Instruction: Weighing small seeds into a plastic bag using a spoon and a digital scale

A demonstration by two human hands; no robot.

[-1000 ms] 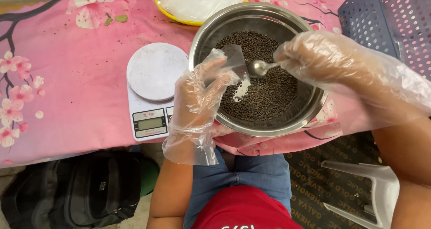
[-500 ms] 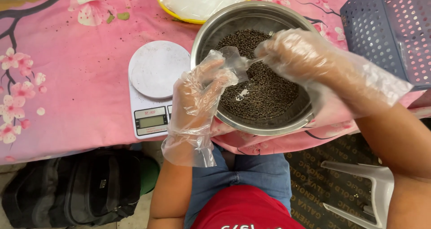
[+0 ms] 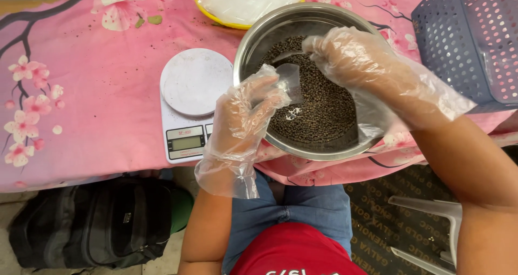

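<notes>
A steel bowl (image 3: 319, 154) of small dark peppercorns (image 3: 324, 110) stands on the pink flowered tablecloth in front of me. My left hand (image 3: 243, 116), in a loose clear glove, pinches a small clear plastic bag (image 3: 292, 82) over the bowl's near left side. My right hand (image 3: 359, 64), also gloved, hovers over the bowl's far side. It is closed around a metal spoon (image 3: 287, 57), whose tip rests on the peppercorns just beyond the bag. The hand covers the spoon's handle.
A white digital kitchen scale (image 3: 191, 91) sits left of the bowl. A yellow plate (image 3: 208, 13) under clear film lies behind the bowl, and a blue-purple perforated basket (image 3: 469, 37) stands at the right. On the floor are a black backpack (image 3: 91, 221) and a white plastic stool (image 3: 431, 226).
My right hand has carried the spoon left and away from me, from above the bag's mouth to the peppercorns at the bowl's far side. My left hand holds the bag nearly still.
</notes>
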